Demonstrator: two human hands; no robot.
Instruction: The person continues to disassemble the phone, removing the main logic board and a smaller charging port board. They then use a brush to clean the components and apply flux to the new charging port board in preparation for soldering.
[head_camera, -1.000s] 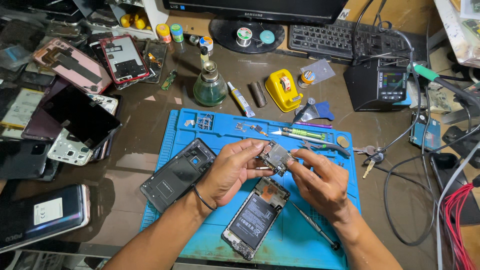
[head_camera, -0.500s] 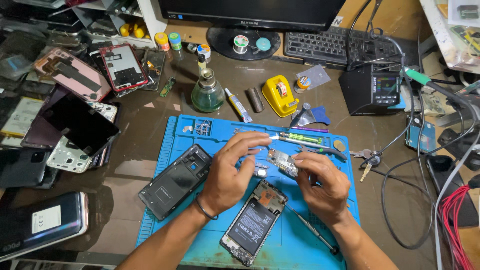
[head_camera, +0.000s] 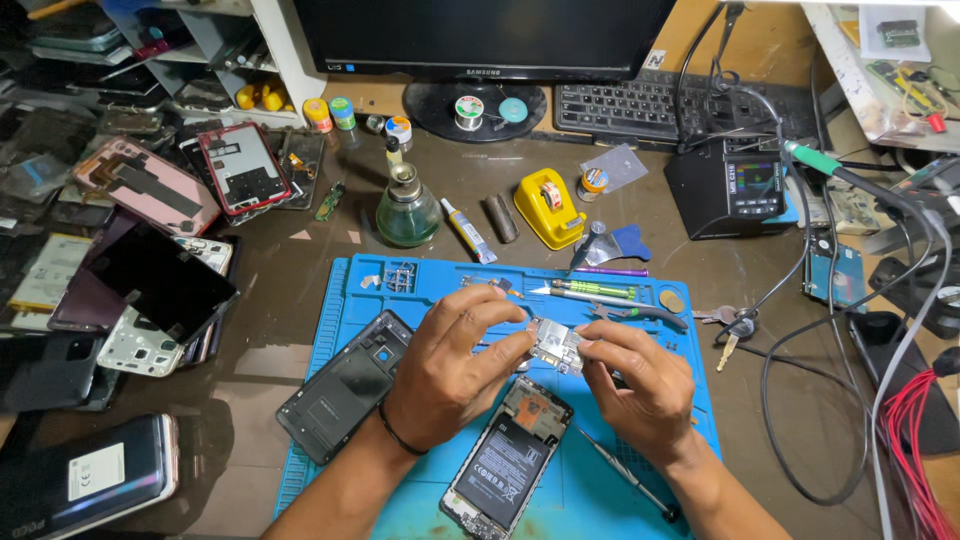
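My left hand (head_camera: 455, 365) and my right hand (head_camera: 640, 385) meet over a blue work mat (head_camera: 620, 470). Together they pinch a small silvery phone circuit board (head_camera: 557, 345) between fingertips, held just above the mat. Directly below the board lies an opened phone (head_camera: 510, 462) with its battery and inner parts showing. A dark phone back cover (head_camera: 345, 385) rests on the mat's left edge, beside my left wrist. A thin screwdriver (head_camera: 630, 475) lies on the mat under my right forearm.
Tweezers and small tools (head_camera: 600, 293) line the mat's far edge. Behind stand a green glass bottle (head_camera: 407, 212), a yellow tape dispenser (head_camera: 548, 205), a soldering station (head_camera: 735, 185), a keyboard and a monitor base. Several dismantled phones (head_camera: 150, 270) pile at left; cables (head_camera: 850, 400) sprawl at right.
The head camera has come closer and shifted slightly. Both hands still hold the board, which has moved a little down toward the opened phone.
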